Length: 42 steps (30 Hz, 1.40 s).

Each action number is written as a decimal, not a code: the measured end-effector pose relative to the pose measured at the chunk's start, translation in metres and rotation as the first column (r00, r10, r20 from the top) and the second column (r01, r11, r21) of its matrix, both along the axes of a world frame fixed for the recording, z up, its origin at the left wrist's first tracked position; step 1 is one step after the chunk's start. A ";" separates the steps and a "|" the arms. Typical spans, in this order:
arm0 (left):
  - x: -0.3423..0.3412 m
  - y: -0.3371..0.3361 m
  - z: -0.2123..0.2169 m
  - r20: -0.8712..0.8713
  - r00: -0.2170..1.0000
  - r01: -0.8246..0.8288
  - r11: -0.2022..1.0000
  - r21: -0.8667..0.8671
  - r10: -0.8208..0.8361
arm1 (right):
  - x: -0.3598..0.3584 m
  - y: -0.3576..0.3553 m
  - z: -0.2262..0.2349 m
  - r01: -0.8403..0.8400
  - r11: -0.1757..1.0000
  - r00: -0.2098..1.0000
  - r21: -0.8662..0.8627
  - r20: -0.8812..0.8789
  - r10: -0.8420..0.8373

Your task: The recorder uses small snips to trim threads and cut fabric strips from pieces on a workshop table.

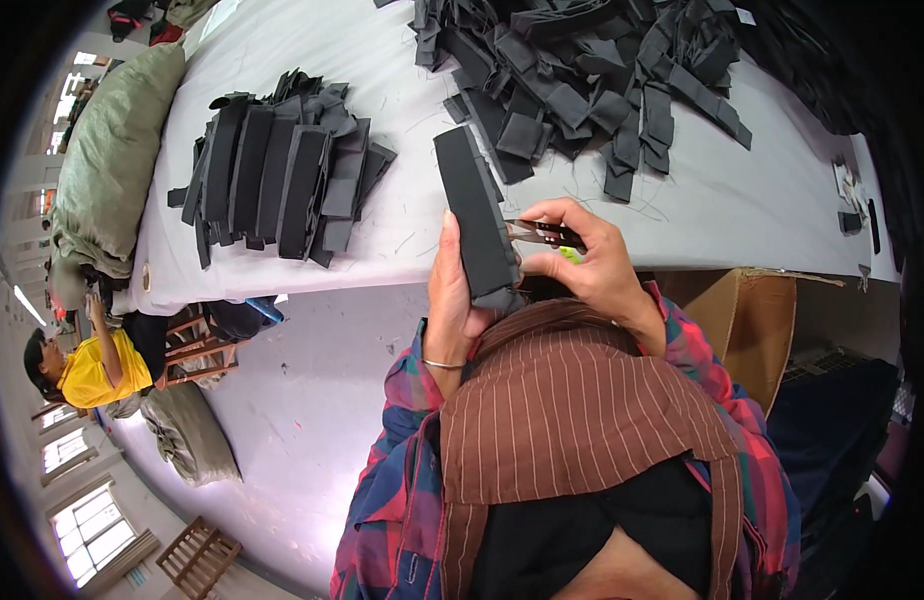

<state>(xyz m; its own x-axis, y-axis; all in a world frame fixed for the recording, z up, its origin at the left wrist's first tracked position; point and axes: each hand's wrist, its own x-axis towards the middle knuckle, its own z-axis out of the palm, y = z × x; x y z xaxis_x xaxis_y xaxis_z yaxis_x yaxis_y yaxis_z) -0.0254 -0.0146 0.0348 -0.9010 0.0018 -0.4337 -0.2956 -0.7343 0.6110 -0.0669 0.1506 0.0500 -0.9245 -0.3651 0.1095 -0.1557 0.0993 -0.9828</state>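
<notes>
My left hand [451, 283] is closed around the lower part of a long, dark grey fabric strip [471, 205], its thumb lying along the left edge. The strip stands tilted over the table's front edge. At its right edge, my right hand [589, 250] grips a small pair of dark thread snips [544, 233], tips pointing left and touching or very near the fabric. A bit of bright yellow-green [571, 255] shows under the right fingers; I cannot tell what it is. Whether the blades are cutting a thread is too small to make out.
Stacked grey strips [282, 180] lie left on the white-covered table [407, 110]. A loose heap of similar pieces [582, 90] spreads at the back. A cardboard box [752, 320] stands below the table at right. Further left are a stuffed sack [117, 140] and a person in yellow [107, 368].
</notes>
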 end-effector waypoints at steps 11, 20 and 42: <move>0.003 -0.005 -0.017 -0.156 0.960 0.218 0.971 -0.098 -0.232 | -0.003 -0.008 0.003 0.024 0.995 0.927 0.097 -0.375 0.015; 0.005 0.000 0.004 -0.127 0.950 0.244 0.931 -0.271 -0.286 | -0.022 -0.019 -0.002 0.047 0.988 0.992 -0.147 0.120 -0.030; -0.021 -0.015 0.012 -0.384 0.864 -0.455 -0.177 -0.873 -0.326 | -0.034 0.004 0.051 0.274 0.934 0.886 0.230 -0.438 -0.152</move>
<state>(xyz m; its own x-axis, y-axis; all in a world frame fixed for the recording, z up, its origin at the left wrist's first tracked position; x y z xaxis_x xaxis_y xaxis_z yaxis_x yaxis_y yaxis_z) -0.0463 -0.0297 0.0470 -0.8730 -0.1098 0.4752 0.2108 0.7937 0.5706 -0.1005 0.1550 0.1007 -0.8783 -0.2354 0.4161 -0.4780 0.4347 -0.7632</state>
